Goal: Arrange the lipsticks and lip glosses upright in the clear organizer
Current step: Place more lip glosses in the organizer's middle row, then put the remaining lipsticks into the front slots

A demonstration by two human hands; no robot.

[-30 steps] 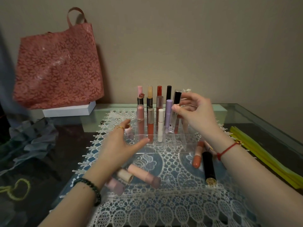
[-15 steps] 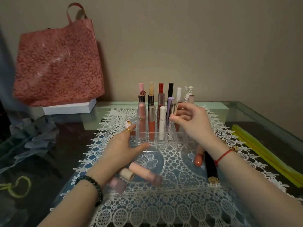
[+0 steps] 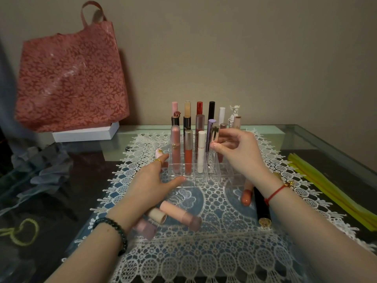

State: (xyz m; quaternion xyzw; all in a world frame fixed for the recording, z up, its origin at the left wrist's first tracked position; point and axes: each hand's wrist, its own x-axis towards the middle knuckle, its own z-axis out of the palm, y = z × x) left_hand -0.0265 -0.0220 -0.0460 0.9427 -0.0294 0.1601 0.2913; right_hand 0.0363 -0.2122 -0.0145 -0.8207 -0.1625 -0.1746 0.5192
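Note:
The clear organizer (image 3: pixel 225 175) stands on the lace mat and holds several upright lipsticks and glosses in its back and left slots. My right hand (image 3: pixel 239 155) pinches a silver-capped gloss tube (image 3: pixel 214 134), upright, its lower end down inside a middle slot beside the white tube (image 3: pixel 201 152). My left hand (image 3: pixel 152 180) rests with straight fingers against the organizer's front left corner. Loose on the mat lie a pink lipstick (image 3: pixel 180 216), a beige tube (image 3: pixel 157 215), a coral gloss (image 3: pixel 246 196) and a black tube (image 3: pixel 262 208).
A small pink tube (image 3: pixel 159 153) lies behind my left index finger. A pink floral bag (image 3: pixel 71 78) leans on a white box (image 3: pixel 85 134) at the back left. Yellow strips (image 3: pixel 330 188) lie along the right side of the glass table. Grey cloth (image 3: pixel 40 170) sits at the left.
My right hand has come down and toward me with the silver-capped tube, lowering it from above the organizer into a slot. My left hand has stayed at the organizer's corner.

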